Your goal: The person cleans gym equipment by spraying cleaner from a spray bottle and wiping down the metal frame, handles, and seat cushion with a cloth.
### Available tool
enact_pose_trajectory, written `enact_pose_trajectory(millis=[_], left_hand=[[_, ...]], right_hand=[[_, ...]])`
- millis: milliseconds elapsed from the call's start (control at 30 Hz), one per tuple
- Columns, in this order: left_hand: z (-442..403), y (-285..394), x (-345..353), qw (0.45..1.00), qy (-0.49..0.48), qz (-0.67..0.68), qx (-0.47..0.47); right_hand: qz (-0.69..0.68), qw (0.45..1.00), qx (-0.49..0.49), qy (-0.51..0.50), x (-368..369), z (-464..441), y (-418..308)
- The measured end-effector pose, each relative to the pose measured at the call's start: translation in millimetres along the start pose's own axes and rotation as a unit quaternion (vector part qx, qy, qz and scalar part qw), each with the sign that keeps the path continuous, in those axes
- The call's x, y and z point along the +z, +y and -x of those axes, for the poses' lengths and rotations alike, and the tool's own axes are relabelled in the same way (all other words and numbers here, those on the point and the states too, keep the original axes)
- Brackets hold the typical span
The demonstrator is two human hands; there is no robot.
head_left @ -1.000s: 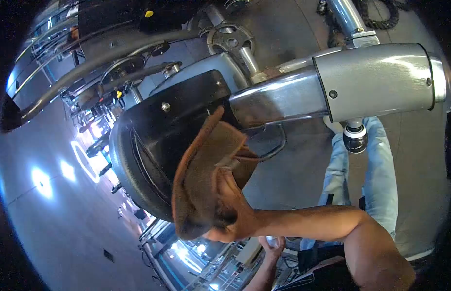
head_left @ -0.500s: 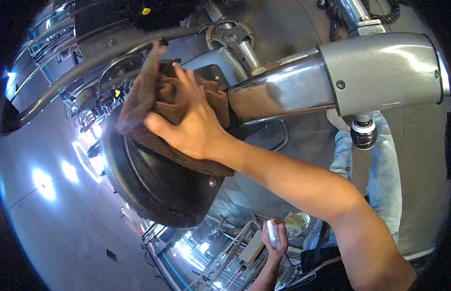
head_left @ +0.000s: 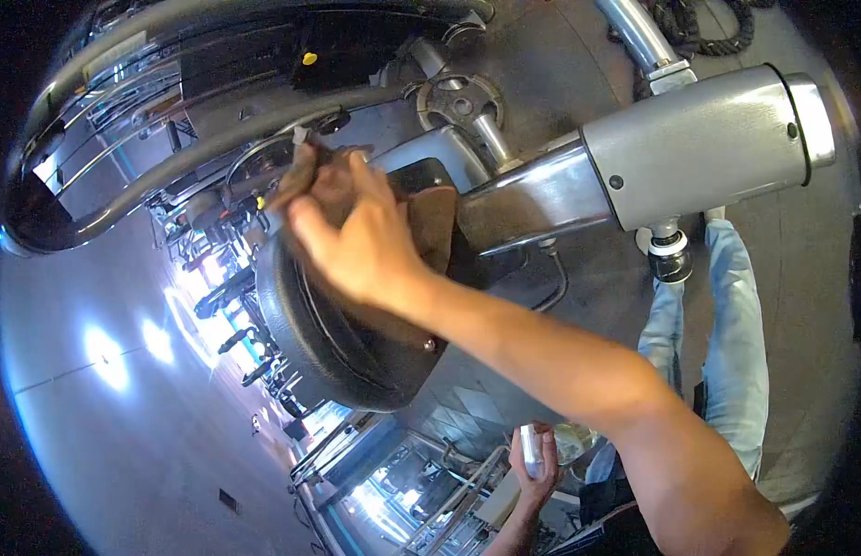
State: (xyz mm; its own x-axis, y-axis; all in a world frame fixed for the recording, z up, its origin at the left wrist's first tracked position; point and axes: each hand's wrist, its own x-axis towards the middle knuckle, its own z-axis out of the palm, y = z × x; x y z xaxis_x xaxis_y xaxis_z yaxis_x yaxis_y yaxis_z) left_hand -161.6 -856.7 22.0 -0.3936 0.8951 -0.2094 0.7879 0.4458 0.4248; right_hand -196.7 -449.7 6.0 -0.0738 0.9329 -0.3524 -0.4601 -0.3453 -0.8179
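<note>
My right hand [head_left: 370, 236] is on a brown cloth [head_left: 432, 221], thumb and fingers spread and pressed over it, slightly blurred. The cloth lies over the upper part of a black padded seat [head_left: 329, 352]. A metal post [head_left: 542, 199] with a grey sleeve [head_left: 699, 148] joins the seat. Lower down, my left hand [head_left: 540, 480] is closed around the white top of a bottle [head_left: 531, 445]. Its clear, yellowish body shows just behind the fingers.
A black knob [head_left: 671, 264] hangs under the grey sleeve. Curved dark bars [head_left: 152, 190] and a round handwheel [head_left: 460, 104] are beyond the seat. My legs [head_left: 732, 343] are at the right. A thick black rope [head_left: 727, 37] lies on the floor, upper right. More gym equipment stands at the left and bottom.
My right hand moved with the cloth from the seat's lower part to its upper part, and its fingers spread. My left hand and the bottle have come more fully into view.
</note>
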Motion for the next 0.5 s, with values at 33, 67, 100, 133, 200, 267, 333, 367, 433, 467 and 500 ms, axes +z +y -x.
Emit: enact_pose_trajectory(millis=[33,67,100,133,200,267,333,367,433,467,500], left_hand=[[-12.2,8.5,-5.3,0.998,-0.056,-0.002,-0.035],[-19.8,13.3,-7.7,0.991,-0.112,-0.003,-0.069],[-20.8,13.1,-5.1,0.991,-0.111,0.002,-0.068],[-19.5,13.2,-2.0,0.991,-0.088,0.041,-0.088],[-19.0,15.3,0.9,0.989,-0.064,0.079,-0.111],[-20.6,20.3,0.5,0.986,-0.049,0.125,-0.101],[-18.9,25.4,0.2,0.997,-0.002,0.082,-0.017],[-17.1,26.6,3.1,0.996,0.046,0.039,0.068],[40.5,-32.2,2.7,0.998,0.032,-0.052,0.014],[33.4,-26.1,0.1,0.999,0.013,-0.036,-0.004],[21.0,-16.1,-3.5,1.000,-0.006,-0.020,-0.021]], right_hand=[[-0.002,1.000,-0.016,0.007,8.5,-13.5,20.7],[0.000,1.000,-0.018,0.006,5.8,-9.0,20.3],[-0.018,0.998,-0.038,0.049,-3.2,2.3,18.4],[-0.037,0.994,-0.056,0.091,-11.1,16.7,15.5],[-0.017,0.993,-0.058,0.098,-24.2,51.5,-3.5],[-0.015,0.998,-0.033,0.047,-34.8,79.5,-17.3],[0.020,0.999,-0.017,-0.025,-48.5,95.4,-35.3],[0.020,0.999,-0.015,-0.026,-58.3,96.2,-43.2],[0.127,0.970,-0.117,-0.170,-70.4,97.3,-52.8],[0.039,0.981,-0.078,-0.172,-66.4,104.2,-49.6],[0.040,0.981,-0.078,-0.173,-66.2,100.6,-42.0]])
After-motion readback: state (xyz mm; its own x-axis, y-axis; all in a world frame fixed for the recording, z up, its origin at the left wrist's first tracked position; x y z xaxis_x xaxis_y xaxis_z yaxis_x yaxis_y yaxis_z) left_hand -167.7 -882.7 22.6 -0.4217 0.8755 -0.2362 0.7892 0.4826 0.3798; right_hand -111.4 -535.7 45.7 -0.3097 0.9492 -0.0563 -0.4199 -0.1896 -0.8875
